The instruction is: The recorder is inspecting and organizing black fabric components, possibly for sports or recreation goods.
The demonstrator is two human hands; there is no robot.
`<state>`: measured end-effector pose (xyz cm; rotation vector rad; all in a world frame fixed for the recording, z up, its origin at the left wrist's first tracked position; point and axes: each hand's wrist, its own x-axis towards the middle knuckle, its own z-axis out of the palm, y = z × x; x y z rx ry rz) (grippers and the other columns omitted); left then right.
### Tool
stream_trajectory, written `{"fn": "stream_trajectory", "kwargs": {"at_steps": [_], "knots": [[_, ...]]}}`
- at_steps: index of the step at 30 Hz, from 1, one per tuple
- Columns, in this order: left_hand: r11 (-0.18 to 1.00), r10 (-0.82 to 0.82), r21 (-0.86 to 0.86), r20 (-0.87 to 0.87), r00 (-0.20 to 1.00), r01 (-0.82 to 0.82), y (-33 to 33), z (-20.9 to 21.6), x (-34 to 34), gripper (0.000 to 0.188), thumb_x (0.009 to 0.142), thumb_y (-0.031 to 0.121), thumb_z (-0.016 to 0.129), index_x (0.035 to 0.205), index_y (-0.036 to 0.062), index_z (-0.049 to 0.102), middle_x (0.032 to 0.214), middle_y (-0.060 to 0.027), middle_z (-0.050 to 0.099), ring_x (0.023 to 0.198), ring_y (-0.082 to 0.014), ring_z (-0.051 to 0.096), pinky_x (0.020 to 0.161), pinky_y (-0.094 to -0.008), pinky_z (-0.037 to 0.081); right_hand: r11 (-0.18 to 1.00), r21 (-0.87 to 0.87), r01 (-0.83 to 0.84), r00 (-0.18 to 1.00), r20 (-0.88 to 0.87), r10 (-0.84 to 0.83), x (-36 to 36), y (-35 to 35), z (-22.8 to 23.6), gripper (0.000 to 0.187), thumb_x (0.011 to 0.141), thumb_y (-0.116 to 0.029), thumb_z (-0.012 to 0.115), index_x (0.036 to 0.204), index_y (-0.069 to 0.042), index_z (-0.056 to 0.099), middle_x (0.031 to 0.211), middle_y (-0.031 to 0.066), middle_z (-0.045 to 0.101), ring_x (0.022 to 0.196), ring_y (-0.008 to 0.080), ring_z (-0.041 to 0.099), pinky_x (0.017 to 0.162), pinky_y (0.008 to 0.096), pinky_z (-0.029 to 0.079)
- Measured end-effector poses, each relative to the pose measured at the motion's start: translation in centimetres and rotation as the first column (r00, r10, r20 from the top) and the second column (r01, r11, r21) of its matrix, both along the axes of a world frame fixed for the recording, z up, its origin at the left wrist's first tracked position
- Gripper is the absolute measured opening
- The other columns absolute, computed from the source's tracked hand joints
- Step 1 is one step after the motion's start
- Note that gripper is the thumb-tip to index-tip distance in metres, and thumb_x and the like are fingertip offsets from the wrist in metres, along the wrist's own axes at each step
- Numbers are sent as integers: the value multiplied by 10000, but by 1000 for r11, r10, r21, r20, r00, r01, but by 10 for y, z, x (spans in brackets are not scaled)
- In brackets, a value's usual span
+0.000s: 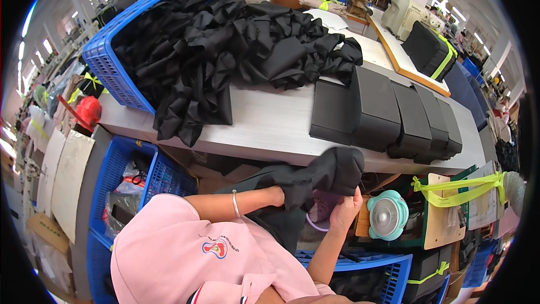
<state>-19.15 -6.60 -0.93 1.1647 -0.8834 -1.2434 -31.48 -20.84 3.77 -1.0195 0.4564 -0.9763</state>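
Observation:
A piece of black fabric [315,177] is bunched in the air in front of me, just off the near edge of the table, and part of it hangs down toward my lap. My right hand [345,209] is closed on its lower right edge, thumb and fingers pinched together. At the left side of the cloth is my left hand [274,196], its fingers hidden in the folds, so their grip does not show. A silvery bangle [235,204] circles the left wrist.
A heap of black fabric pieces [242,39] spills from a tipped blue basket [121,70] across the light table [264,115]. Folded black stacks [374,110] lie on its right. A teal fan [388,215] sits right of my right hand; blue crates [121,163] stand at the left.

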Motion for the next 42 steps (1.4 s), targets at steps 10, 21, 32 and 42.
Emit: {"fn": "stream_trajectory", "kwargs": {"at_steps": [10, 21, 32, 42], "knots": [[961, 230, -72, -340, 912, -269, 85, 62, 61, 328, 960, 122, 629, 1268, 9, 615, 1238, -93, 650, 1088, -178, 624, 947, -335, 525, 897, 43, -440, 869, 273, 413, -2, 44, -13, 217, 906, -20, 599, 1101, 46, 667, 1069, 98, 705, 975, 163, 658, 896, 313, 514], [939, 303, -139, -97, 948, -314, 152, 14, 62, 403, 1025, 227, 549, 1369, 15, 545, 1368, -114, 577, 1150, -220, 607, 985, -356, 505, 858, -451, -245, 895, -446, 20, 66, 91, 41, 267, 822, 83, 453, 1031, -13, 590, 865, 5, 566, 778, 74, 481, 700, 215, 405], [817, 460, 100, -707, 537, -568, 200, 9, 113, 442, 1025, 355, 542, 1347, 53, 559, 1273, -80, 636, 1121, -201, 633, 984, -348, 531, 896, 83, -437, 899, -4, 439, 110, 122, 36, 174, 1005, -69, 552, 1158, 4, 588, 1074, 52, 662, 996, 92, 607, 921, 245, 470], [854, 434, 132, -716, 547, -504, 195, -4, 128, 391, 1005, 282, 577, 1324, 56, 584, 1269, -83, 645, 1117, -203, 641, 1011, -361, 512, 798, 164, -580, 804, -38, 593, 113, 103, 30, 120, 998, -137, 606, 1088, -65, 575, 1022, 1, 626, 956, 71, 573, 890, 238, 435]]}}
